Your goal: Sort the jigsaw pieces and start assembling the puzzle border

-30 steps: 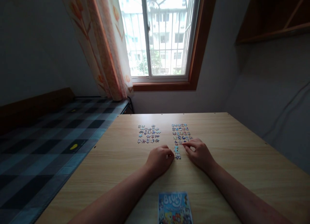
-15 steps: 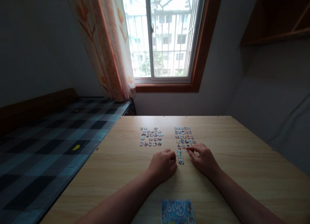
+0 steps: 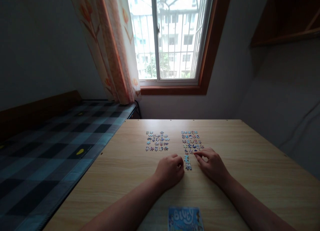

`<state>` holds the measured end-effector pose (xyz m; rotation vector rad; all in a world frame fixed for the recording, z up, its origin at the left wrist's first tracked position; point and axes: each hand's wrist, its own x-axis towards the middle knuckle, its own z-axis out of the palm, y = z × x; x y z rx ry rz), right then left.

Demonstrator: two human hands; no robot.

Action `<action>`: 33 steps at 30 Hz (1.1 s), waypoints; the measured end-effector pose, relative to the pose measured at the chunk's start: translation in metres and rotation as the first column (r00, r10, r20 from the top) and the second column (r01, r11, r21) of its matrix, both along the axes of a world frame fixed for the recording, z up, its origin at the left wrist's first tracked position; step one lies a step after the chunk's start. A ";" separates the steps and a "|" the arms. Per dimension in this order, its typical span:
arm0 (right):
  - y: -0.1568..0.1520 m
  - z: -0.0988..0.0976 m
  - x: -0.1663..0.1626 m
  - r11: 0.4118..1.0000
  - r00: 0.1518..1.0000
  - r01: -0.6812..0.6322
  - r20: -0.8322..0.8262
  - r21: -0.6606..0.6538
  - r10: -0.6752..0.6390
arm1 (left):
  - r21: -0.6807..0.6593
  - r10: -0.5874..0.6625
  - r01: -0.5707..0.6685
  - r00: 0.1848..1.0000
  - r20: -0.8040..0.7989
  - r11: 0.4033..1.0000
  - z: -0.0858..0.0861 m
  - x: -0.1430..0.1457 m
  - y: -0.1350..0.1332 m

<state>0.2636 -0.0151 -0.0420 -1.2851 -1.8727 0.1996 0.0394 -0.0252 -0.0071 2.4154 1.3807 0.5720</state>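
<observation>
Small jigsaw pieces lie on the wooden table in two loose groups, a left group [image 3: 157, 141] and a right group [image 3: 192, 141]. Below the right group sits a narrow joined strip of puzzle [image 3: 187, 162]. My left hand [image 3: 170, 170] rests curled just left of this strip, its fingertips tucked out of sight. To the right of the strip, my right hand [image 3: 210, 161] pinches thumb and forefinger together at the lower edge of the right group, on what appears to be a puzzle piece, mostly hidden by the fingertips.
A blue picture sheet or box lettered "Bluey" [image 3: 185, 219] lies at the near side of the table [image 3: 250, 151]. A bed with a checked cover [image 3: 57, 151] stands along the left. Behind the table are a curtain [image 3: 112, 51] and a barred window [image 3: 175, 41].
The whole view has shifted slightly, so everything appears a little further right. Both hands keep nearly the same pose and place by the puzzle strip.
</observation>
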 end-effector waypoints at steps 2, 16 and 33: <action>0.000 0.000 0.000 1.000 1.000 -0.004 0.001 -0.005 0.004 | 0.010 -0.003 0.003 1.000 0.003 1.000 -0.001 0.000 0.000; 0.001 -0.001 0.001 1.000 1.000 0.005 -0.006 -0.025 -0.005 | 0.033 -0.032 0.034 0.997 -0.073 0.999 -0.001 0.000 0.000; 0.001 0.000 0.001 0.999 1.000 -0.005 -0.013 -0.034 0.004 | 0.062 -0.059 0.071 0.982 -0.177 0.996 0.000 0.001 -0.002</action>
